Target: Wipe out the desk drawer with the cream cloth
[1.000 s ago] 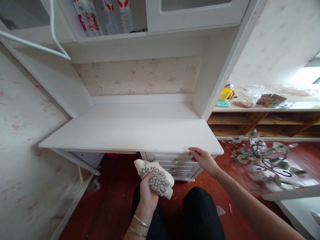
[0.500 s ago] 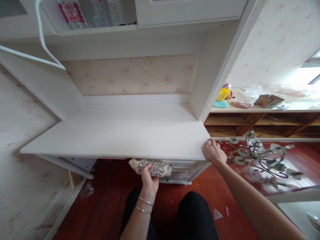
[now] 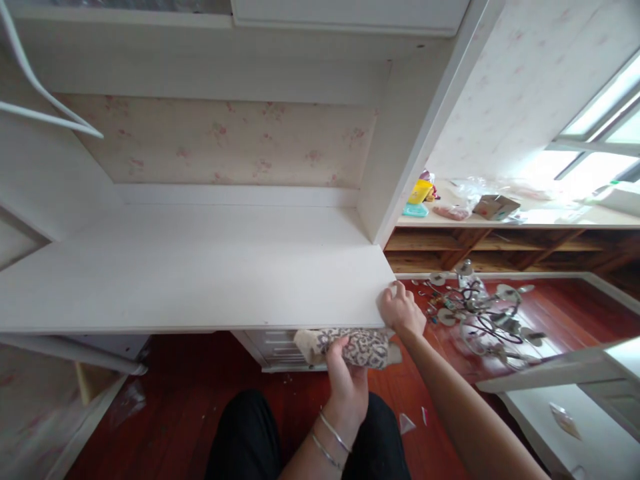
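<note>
A patterned cloth [image 3: 369,347], cream with grey-brown markings and bunched into a roll, is in my left hand [image 3: 347,383]. My thumb lies over its near side, and the bundle is just below the front edge of the white desk [image 3: 225,280]. At the desk's right front corner, my right hand [image 3: 403,310] is closed with the fingers curled down at the edge. Whatever lies under those fingers is hidden. Part of the drawer unit [image 3: 280,353] beneath the desktop shows behind the cloth.
A chandelier [image 3: 487,317] with several arms lies on the red wooden floor at the right. Behind it runs a low wooden shelf [image 3: 540,240] with a cardboard box [image 3: 497,207] on top. A white cable [image 3: 60,117] hangs at upper left. Plastic scraps [image 3: 407,423] lie near my knees.
My left hand and the cloth have moved right along the desk's front edge. The view has shifted right and down. My right hand stays at the desk corner.
</note>
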Tool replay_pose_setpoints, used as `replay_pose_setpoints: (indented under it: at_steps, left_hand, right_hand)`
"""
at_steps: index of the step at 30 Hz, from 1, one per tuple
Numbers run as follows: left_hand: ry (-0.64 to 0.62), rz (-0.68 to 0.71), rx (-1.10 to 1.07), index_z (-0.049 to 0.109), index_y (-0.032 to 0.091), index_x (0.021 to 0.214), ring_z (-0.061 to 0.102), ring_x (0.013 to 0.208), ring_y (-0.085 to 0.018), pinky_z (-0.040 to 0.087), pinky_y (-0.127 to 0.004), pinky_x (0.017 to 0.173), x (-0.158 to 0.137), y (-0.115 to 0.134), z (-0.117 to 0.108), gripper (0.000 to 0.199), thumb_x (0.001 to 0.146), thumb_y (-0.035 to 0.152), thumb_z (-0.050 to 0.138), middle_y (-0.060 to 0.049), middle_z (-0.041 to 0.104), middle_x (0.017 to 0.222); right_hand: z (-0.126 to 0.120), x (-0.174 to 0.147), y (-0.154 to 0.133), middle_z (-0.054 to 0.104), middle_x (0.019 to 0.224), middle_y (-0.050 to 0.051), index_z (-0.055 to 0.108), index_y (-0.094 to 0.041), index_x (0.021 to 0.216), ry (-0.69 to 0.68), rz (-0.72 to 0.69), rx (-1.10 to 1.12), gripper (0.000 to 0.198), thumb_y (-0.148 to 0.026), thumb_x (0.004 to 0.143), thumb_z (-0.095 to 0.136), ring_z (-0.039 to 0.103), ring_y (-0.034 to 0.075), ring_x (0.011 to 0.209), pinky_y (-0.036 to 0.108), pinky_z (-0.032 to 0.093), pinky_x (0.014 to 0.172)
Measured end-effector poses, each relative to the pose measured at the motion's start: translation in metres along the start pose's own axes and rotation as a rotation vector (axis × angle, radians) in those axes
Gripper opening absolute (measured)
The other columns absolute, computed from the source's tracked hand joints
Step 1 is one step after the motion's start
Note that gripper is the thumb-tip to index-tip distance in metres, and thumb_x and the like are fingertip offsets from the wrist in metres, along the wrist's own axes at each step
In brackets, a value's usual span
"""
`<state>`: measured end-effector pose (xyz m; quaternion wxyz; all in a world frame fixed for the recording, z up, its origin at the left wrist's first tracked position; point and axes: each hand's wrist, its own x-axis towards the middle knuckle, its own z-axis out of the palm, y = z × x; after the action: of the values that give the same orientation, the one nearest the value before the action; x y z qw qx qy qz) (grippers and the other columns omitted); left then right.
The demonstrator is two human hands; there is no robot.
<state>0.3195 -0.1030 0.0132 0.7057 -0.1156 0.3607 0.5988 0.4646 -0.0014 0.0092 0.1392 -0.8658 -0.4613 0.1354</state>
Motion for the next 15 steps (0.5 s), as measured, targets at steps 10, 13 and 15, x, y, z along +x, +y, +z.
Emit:
replay_pose_setpoints:
  at_steps: [10,13,15]
  left_hand:
    - [-0.017,-0.222,-0.046,0.061,0.013,0.110,0.067,0.079,-0.017,0.053,-0.027,0.066,0.043,-0.066,-0.018,0.030,0.081,0.022,0.060,-0.009,0.070,0.100]
    - [0.018,-0.265,-0.018,0.061,0.012,0.112,0.068,0.084,-0.019,0.054,-0.029,0.073,0.059,-0.072,-0.035,0.032,0.082,0.025,0.060,-0.010,0.071,0.103]
    - [0.015,-0.295,0.011,0.061,0.011,0.113,0.069,0.087,-0.021,0.054,-0.032,0.075,0.070,-0.072,-0.049,0.035,0.084,0.031,0.059,-0.012,0.070,0.106]
  right_hand:
    - [0.000,0.001,0.000,0.054,0.128,0.015,0.037,-0.029,0.142,0.014,0.006,-0.012,0.054,-0.050,0.095,0.020,0.062,0.034,0.106,0.049,0.044,0.090]
    - [0.001,0.001,0.000,0.055,0.127,0.014,0.038,-0.030,0.142,0.019,0.004,-0.015,0.054,-0.050,0.095,0.020,0.062,0.032,0.105,0.049,0.044,0.090]
    - [0.001,0.001,0.000,0.054,0.127,0.014,0.038,-0.030,0.142,0.017,-0.001,-0.017,0.054,-0.050,0.095,0.020,0.062,0.032,0.105,0.049,0.044,0.091]
